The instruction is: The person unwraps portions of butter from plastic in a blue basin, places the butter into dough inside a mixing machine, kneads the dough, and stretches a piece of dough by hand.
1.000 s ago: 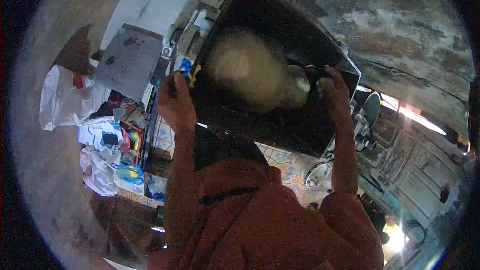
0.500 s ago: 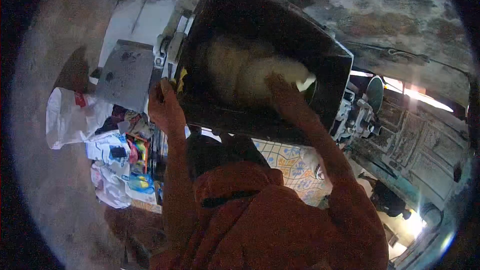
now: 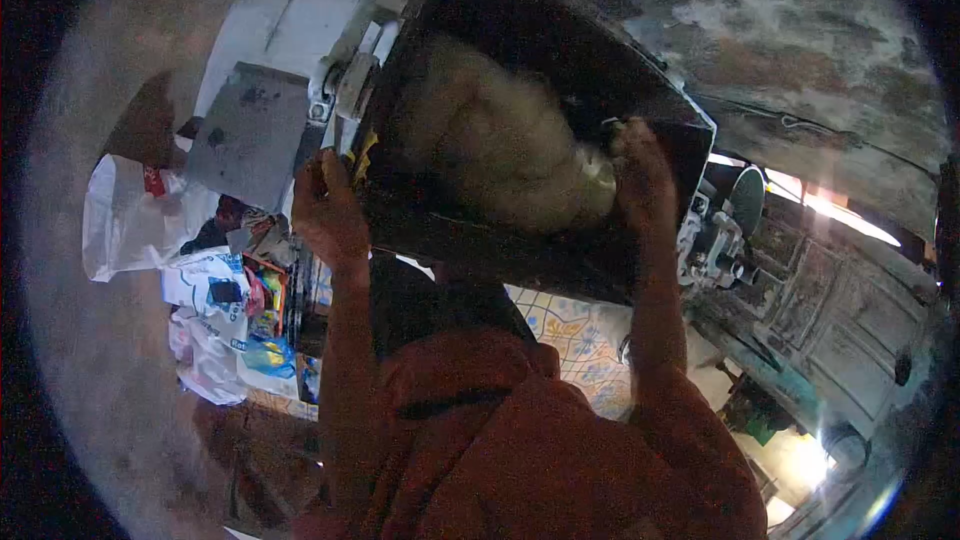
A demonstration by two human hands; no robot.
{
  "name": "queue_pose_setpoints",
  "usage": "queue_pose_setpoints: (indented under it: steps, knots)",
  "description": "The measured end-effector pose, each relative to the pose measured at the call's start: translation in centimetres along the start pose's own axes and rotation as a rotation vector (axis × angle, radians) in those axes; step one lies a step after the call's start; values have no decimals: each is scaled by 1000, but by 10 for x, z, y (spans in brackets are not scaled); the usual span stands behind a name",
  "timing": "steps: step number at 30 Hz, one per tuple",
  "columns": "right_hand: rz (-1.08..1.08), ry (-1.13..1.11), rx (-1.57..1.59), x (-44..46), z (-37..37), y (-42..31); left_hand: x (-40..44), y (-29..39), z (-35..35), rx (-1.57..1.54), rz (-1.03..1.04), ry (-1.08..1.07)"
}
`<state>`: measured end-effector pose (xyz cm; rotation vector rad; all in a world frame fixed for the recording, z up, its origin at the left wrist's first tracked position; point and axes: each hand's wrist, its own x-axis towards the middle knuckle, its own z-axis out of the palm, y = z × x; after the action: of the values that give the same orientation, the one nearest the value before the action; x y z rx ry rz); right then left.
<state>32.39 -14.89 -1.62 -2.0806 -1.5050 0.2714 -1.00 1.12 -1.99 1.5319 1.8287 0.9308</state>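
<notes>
A dark, deep trough point(image 3: 470, 240) holds a pale, motion-blurred mass point(image 3: 490, 140). My right hand point(image 3: 643, 162) is inside the trough at the right end of the mass, its fingers bent beside a small pale bright part; what the fingers hold, if anything, is too dark to make out. Outside the trough's left edge is my left hand point(image 3: 328, 205), fingers curled near a yellow scrap point(image 3: 367, 155) on the rim. Whatever lies between those fingers is hidden.
A flat grey panel point(image 3: 247, 130) stands left of the trough. Below it are white plastic bags point(image 3: 205, 285) and colourful packets. Metal machine parts point(image 3: 718, 245) are mounted at the trough's right side. Patterned floor tiles point(image 3: 575, 335) show underneath, and a weathered door point(image 3: 840, 310) is at right.
My right hand reached left onto the pale mass, then moved back right to its end. The mass has changed shape and position. My left hand stays by the left edge.
</notes>
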Motion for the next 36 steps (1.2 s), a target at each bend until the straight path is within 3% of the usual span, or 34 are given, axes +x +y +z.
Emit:
queue_pose_setpoints:
  steps: [2, 4, 6, 8, 11, 14, 17, 18, 20, 23, 24, 26, 28, 31, 34, 36]
  knots:
    - [202, -486, -301, -8, 35, -6, 0, -1, -1, -13, 34, -15]
    - [770, -475, 443, -23, 49, -1, 1, -2, 1, -11, 42, -25]
    - [953, -468, 722, -20, 52, 2, 0, -6, 0, 24, 19, -6]
    - [834, -453, 493, -5, 20, -3, -2, -4, 0, -10, 17, -40]
    - [259, -619, -559, -9, 4, 3, -1, -3, 1, -17, 60, -14]
    - [256, -452, -399, -44, 1, 8, -3, 2, -1, -80, 52, 13]
    - [708, -412, 165, -15, 1, -66, -4, 5, -2, -170, 12, -23]
    - [753, -347, 524, -16, 19, -81, -4, 9, -2, -147, -19, -22]
    - [552, -284, 819, -15, 67, -108, -1, 1, -1, -97, -10, -72]
    - [579, -449, 1005, 17, 99, -183, -2, -4, 3, -153, 31, 13]
    - [697, -531, 1141, 26, 100, -204, -2, -7, 5, -198, -6, 6]
    - [785, -400, 1391, 22, 146, -218, 0, -13, 7, -290, -86, -3]
    - [966, -378, 1740, 26, 150, -224, 3, -18, 8, -252, 2, -9]
    - [1005, -341, 1928, 34, 161, -232, -1, -12, 6, -310, 38, -24]
    - [1133, -310, 1809, 41, 154, -244, -1, -8, 7, -344, -16, -31]
    - [739, -132, 1641, 23, 148, -249, -1, -8, 7, -381, -67, -34]
